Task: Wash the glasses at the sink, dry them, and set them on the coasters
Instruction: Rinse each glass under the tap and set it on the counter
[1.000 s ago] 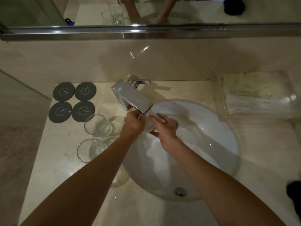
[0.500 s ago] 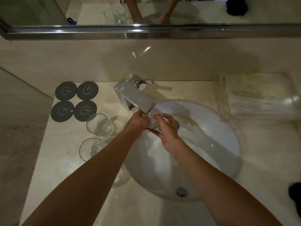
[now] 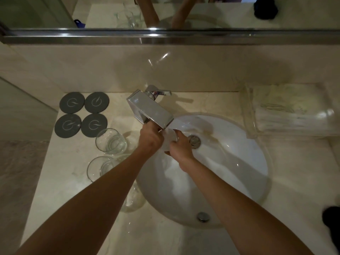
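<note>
A clear glass (image 3: 169, 139) is held under the chrome faucet (image 3: 151, 111) over the white sink (image 3: 230, 162). My left hand (image 3: 150, 138) grips its left side, and my right hand (image 3: 179, 148) holds its right side with fingers at the rim. Water runs over the glass, which is mostly hidden by my hands. Two more clear glasses stand on the counter left of the sink, one (image 3: 110, 141) behind the other (image 3: 100, 168). A third glass (image 3: 133, 201) is partly hidden under my left forearm. Several dark round coasters (image 3: 83, 114) lie at the back left, bare.
A clear tray with folded towels (image 3: 290, 113) sits on the counter right of the sink. The faucet lever (image 3: 161, 92) points right. A mirror ledge (image 3: 165, 36) runs above the backsplash. A dark object (image 3: 331, 218) shows at the right edge.
Both hands have shifted slightly around the glass under the faucet; my right hand's fingers have closed further onto its rim. The glasses on the counter have not moved.
</note>
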The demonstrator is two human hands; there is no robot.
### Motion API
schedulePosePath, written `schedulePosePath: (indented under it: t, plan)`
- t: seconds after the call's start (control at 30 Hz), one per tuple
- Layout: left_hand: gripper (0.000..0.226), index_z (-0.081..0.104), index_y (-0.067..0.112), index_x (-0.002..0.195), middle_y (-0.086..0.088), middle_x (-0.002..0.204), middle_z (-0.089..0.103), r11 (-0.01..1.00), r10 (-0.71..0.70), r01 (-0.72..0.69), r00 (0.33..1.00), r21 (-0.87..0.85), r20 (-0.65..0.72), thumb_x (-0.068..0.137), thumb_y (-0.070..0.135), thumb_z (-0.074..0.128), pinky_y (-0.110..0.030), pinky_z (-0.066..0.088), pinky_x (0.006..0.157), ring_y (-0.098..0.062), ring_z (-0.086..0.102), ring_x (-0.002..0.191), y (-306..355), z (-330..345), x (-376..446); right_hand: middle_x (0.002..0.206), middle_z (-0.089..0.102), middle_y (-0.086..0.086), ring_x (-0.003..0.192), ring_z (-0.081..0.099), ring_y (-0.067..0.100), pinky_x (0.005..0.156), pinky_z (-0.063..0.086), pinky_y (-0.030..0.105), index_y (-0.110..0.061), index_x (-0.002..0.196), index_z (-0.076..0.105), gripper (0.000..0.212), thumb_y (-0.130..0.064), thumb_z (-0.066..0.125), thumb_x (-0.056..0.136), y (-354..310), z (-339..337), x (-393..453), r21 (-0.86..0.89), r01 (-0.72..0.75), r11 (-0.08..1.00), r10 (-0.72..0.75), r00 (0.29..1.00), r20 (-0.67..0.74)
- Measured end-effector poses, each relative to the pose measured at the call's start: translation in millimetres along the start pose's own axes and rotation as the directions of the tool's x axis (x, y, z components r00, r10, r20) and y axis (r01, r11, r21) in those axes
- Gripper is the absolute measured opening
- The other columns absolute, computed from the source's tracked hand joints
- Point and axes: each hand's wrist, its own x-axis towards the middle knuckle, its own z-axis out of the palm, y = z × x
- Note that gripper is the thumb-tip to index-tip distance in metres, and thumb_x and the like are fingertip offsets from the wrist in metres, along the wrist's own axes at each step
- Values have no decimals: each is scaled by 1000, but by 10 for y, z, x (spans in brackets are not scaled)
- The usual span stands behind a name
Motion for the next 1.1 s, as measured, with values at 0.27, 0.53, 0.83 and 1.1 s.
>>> schedulePosePath:
  t: [0.27, 0.53, 0.83, 1.1]
  plan:
    - [27, 73, 3, 106, -21, 103, 71, 997, 60, -58, 998, 49, -36, 86, 0, 56, -28, 40, 71, -40, 63, 97, -75, -15, -99, 119, 65, 16, 81, 74, 33, 63, 62, 35, -12, 126, 60, 38, 4, 44, 96, -54, 4, 56, 125, -223, 967, 224, 975, 5]
    - [28, 59, 17, 106, -5, 87, 66, 798, -107, 356, 878, -487, 466, 80, 17, 52, -30, 53, 61, -21, 65, 72, -105, -75, -79, 79, 73, 14, 51, 65, 22, 46, 48, 26, -10, 111, 57, 18, -18, 48, 98, -259, -46, -62, -71, -141, 987, 147, 985, 95]
    - [42, 62, 12, 113, -12, 94, 70, 704, 20, 395, 819, -590, 573, 74, 24, 52, -35, 56, 70, -27, 66, 79, -180, -26, -63, 64, 71, 9, 49, 64, 16, 49, 48, 21, -7, 108, 63, 24, -18, 42, 100, -416, -300, -163, -296, -123, 947, 172, 975, 144]
    - [49, 65, 22, 113, -11, 110, 71, 643, -26, 377, 881, -667, 472, 65, 11, 61, -43, 59, 79, -33, 68, 101, -191, 69, -78, 79, 68, 5, 68, 63, 16, 54, 51, 25, -12, 101, 64, 8, -17, 59, 97, -343, -207, -160, -77, -326, 942, 331, 941, 72]
